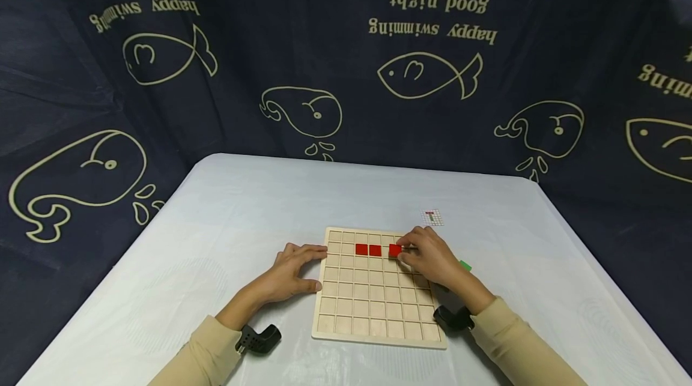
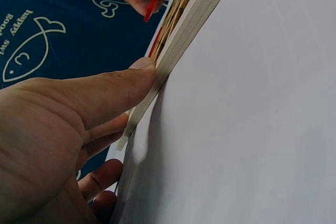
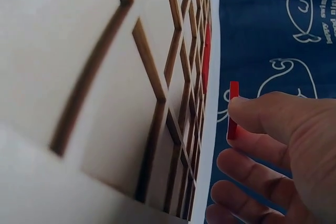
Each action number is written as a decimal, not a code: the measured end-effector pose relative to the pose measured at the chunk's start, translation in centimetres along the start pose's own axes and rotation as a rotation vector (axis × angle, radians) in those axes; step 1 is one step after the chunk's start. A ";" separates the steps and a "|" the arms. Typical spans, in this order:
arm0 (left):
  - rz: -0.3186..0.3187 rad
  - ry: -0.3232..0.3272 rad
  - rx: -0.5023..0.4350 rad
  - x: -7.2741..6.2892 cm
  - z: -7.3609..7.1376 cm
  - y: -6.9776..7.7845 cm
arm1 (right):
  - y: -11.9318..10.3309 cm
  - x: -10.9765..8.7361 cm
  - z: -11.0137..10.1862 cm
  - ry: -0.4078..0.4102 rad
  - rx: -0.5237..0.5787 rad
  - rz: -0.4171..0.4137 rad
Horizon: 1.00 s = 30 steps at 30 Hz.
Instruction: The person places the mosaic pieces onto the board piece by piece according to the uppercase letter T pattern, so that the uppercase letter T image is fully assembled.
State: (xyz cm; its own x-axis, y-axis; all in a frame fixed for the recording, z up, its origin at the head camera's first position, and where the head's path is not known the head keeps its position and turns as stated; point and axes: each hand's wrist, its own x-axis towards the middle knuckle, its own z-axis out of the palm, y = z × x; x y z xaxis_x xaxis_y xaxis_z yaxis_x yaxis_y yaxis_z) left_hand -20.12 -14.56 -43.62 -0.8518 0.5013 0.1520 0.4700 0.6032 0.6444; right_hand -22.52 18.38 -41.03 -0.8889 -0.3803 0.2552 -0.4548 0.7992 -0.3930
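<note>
A square wooden grid board (image 1: 362, 308) lies on the white table, two red square tiles (image 1: 369, 250) side by side in its second row from the far edge. My right hand (image 1: 429, 257) pinches a third red tile (image 3: 233, 111) between thumb and finger. In the right wrist view a gap shows between that tile and the board. To the right of the two placed tiles, it overlaps the same row in the head view. My left hand (image 1: 289, 272) touches the board's left edge, fingers spread, with its thumb (image 2: 131, 85) against the side.
Beyond the board's far right corner lies a small printed grid card (image 1: 432, 217) with a coloured pattern. A green piece (image 1: 465, 266) shows partly behind the right wrist. Dark fabric (image 1: 346, 62) with fish and whale drawings hangs behind the white table (image 1: 254, 200).
</note>
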 end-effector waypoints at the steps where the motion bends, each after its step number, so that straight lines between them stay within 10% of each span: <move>1: 0.001 0.000 -0.001 0.0 0.0 0.0 | 0.0 0.1 0.0 -0.003 -0.002 0.000; 30: -0.003 -0.011 -0.008 0.0 -0.1 -0.1 | -0.1 1.4 0.7 -0.104 -0.039 0.004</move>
State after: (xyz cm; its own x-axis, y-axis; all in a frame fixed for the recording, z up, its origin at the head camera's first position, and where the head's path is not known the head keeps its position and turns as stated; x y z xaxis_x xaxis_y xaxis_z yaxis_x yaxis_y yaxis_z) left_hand -20.14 -14.68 -43.60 -0.8505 0.5065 0.1421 0.4659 0.5998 0.6506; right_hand -23.76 17.42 -41.23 -0.8926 -0.4217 0.1596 -0.4504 0.8176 -0.3587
